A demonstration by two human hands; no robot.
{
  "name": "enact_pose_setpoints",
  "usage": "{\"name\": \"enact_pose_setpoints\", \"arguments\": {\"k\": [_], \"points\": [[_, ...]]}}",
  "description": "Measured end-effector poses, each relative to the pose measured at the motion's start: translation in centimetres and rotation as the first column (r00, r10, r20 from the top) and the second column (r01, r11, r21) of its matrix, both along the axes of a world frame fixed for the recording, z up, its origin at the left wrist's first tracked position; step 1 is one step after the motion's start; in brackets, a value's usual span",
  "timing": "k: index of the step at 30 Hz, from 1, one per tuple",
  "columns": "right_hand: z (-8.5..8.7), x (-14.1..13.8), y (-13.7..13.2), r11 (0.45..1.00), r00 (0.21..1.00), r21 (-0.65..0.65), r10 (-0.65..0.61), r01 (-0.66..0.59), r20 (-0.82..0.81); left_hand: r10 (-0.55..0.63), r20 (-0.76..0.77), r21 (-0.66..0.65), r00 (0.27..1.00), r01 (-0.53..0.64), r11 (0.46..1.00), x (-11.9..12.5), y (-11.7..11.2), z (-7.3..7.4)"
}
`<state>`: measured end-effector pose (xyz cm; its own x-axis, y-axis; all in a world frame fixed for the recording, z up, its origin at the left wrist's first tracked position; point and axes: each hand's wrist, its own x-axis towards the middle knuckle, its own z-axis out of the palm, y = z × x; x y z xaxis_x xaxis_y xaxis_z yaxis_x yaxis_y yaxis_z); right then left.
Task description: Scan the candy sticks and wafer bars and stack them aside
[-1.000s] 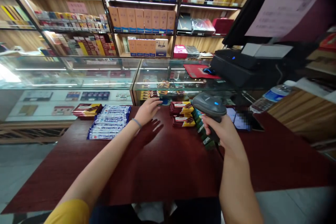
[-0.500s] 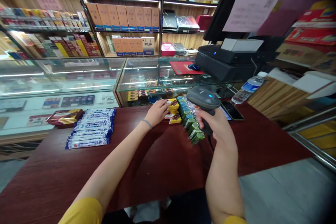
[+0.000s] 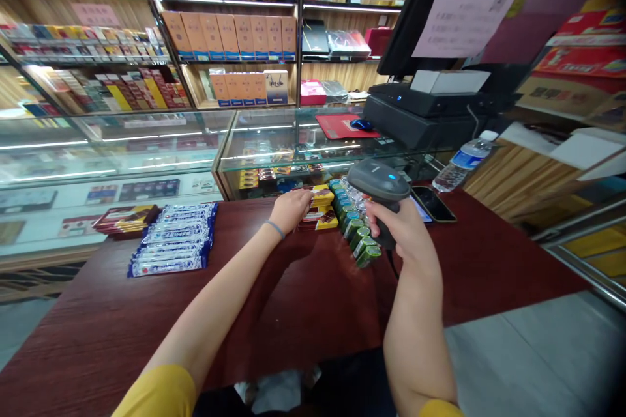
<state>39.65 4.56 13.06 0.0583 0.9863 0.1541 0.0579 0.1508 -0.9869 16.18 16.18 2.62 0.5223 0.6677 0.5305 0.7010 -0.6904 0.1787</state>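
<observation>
My right hand is wrapped round the grip of a dark grey barcode scanner, with a blue light on its top. The scanner's head is raised over a row of small green and blue wrapped packs. At the left end of a low stack of brown-and-yellow chocolate bars, my left hand has its fingers bent over the upper bars; the fingertips are partly hidden. The stack lies right beside the row of small packs. Further left are blue-and-white wrapped bars and another brown-and-yellow stack.
A water bottle and a phone are at the right of the dark red table. Behind the table runs a glass display case. A monitor and a blue mouse stand on it.
The fingers of my left hand have drawn in slightly on the chocolate bars. My right hand and the scanner stay nearly where they were. The view has shifted slightly.
</observation>
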Motion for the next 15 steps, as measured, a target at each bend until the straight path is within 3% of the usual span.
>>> {"name": "enact_pose_setpoints", "arguments": {"k": [3,6,8,11,13,15], "points": [[0.1,-0.2,0.0,1.000,1.000,-0.001,-0.011,0.011,-0.003,0.053,0.077,-0.051,0.996,-0.049,0.997,-0.2,-0.4,0.6],[0.3,-0.5,-0.2,1.000,1.000,-0.019,-0.020,0.019,-0.020,0.135,0.305,-0.120,0.943,-0.103,0.987,-0.9,-0.9,1.3],[0.4,-0.8,-0.4,1.000,1.000,-0.010,-0.013,0.013,-0.014,0.192,0.505,-0.200,0.842,-0.102,0.974,-1.8,-1.3,1.6],[0.4,-1.3,-0.7,1.000,1.000,0.015,0.006,-0.006,-0.012,0.242,0.753,-0.341,0.612,0.048,0.939,-4.2,-2.2,1.9],[0.2,-1.7,-0.7,1.000,1.000,0.005,-0.003,0.003,-0.028,0.311,0.829,-0.430,0.465,0.173,0.886,-6.4,-3.1,1.8],[-0.2,-2.4,-0.7,1.000,0.998,-0.016,-0.008,0.007,-0.055,0.405,0.835,-0.509,0.372,0.246,0.825,-8.8,-4.1,1.5]]}}
